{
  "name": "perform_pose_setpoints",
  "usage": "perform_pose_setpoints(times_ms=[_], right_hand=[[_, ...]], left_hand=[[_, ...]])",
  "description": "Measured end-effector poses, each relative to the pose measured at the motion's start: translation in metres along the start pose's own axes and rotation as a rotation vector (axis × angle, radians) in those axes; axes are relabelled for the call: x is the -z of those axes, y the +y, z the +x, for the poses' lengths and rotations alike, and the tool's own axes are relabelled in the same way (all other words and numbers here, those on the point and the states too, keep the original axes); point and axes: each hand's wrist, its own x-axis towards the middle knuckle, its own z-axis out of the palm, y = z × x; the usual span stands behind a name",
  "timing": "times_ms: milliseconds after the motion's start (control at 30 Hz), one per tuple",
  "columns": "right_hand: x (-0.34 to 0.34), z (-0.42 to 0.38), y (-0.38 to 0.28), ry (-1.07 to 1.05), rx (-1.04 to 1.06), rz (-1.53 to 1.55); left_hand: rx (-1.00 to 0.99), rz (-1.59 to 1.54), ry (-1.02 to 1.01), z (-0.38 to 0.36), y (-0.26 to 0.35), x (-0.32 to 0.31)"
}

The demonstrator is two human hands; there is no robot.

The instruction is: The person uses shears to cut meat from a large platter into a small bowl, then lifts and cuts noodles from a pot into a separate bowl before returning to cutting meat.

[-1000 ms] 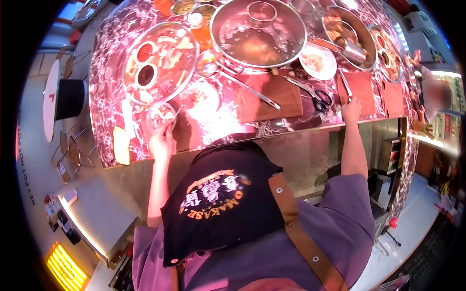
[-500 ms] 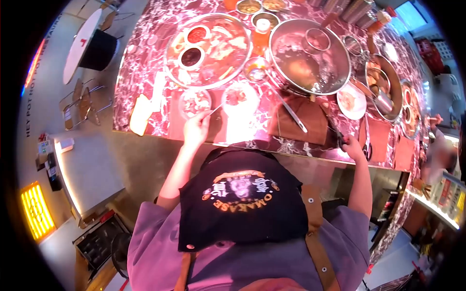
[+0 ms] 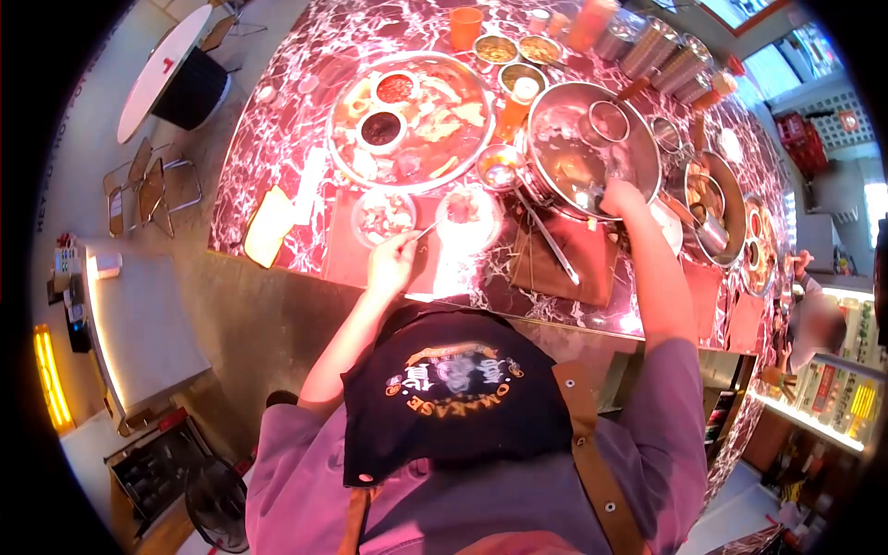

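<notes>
My left hand (image 3: 392, 266) pinches a thin utensil (image 3: 428, 229), whose far end reaches the brightly lit bowl (image 3: 467, 220). Just beyond my left fingers sits a bowl of food pieces (image 3: 384, 217). My right hand (image 3: 623, 200) is closed at the near right rim of a large steel pot (image 3: 662, 153) of liquid; what it grips is too small and dark to name. A long-handled ladle (image 3: 550, 242) lies between my hands, its bowl by the pot. Beyond my left hand stands a big round platter (image 3: 340, 157) with food, a red sauce cup (image 3: 395, 88) and a dark sauce cup (image 3: 381, 129).
A yellow cloth (image 3: 269, 227) lies at the marble table's (image 3: 236, 217) left edge. Another steel pot (image 3: 733, 180) stands right of my right arm. Small bowls, an orange cup (image 3: 465, 28) and metal canisters (image 3: 652, 46) line the back. A person (image 3: 814, 319) is far right.
My right hand has moved up and left from the table's front edge to the pot's rim. My left hand still holds the thin utensil near the bowls. The view has shifted slightly.
</notes>
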Motion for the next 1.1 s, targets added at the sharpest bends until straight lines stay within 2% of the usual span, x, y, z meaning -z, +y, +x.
perform_pose_setpoints(times_ms=[33,100,167,233,300,367,433,500,567,667,800,900,933,1100], right_hand=[[-0.012,0.027,-0.012,-0.099,0.069,-0.120],[-0.005,0.039,-0.024,-0.263,0.070,-0.104],[-0.006,0.045,-0.013,-0.182,0.095,-0.093],[0.006,0.038,0.010,-0.255,0.164,-0.277],[0.038,-0.043,0.011,0.049,0.032,-0.082],[0.048,-0.097,0.018,0.066,0.060,0.019],[0.043,-0.148,0.003,0.042,0.081,0.391],[0.017,-0.173,-0.012,-0.074,0.086,0.490],[-0.002,-0.195,-0.047,-0.051,0.156,0.369],[-0.014,-0.195,-0.095,-0.163,0.157,0.409],[-0.014,-0.179,-0.130,-0.202,0.154,0.426],[-0.018,-0.172,-0.137,-0.218,0.181,0.465],[-0.022,-0.173,-0.137,-0.148,0.211,0.442],[-0.024,-0.172,-0.125,-0.105,0.274,0.415]], left_hand=[[-0.007,-0.012,-0.008,0.000,-0.001,0.000],[0.000,-0.131,-0.030,-0.002,0.020,0.007],[0.063,-0.194,-0.056,-0.001,0.024,0.013],[0.105,-0.292,-0.052,0.005,0.001,0.005],[0.028,-0.202,-0.017,0.008,-0.007,0.006],[-0.039,-0.107,0.026,0.010,-0.001,0.010],[-0.109,-0.013,0.055,0.010,0.003,0.011],[-0.180,0.087,0.053,0.012,0.004,0.010],[-0.244,0.095,0.081,0.013,-0.004,0.001],[-0.465,0.161,0.207,0.010,0.000,-0.005],[-0.636,0.306,0.103,0.001,0.011,-0.003],[-0.647,0.308,0.103,-0.002,0.011,-0.006],[-0.643,0.310,0.107,-0.002,0.009,-0.004],[-0.664,0.315,0.091,0.001,0.006,-0.006]])
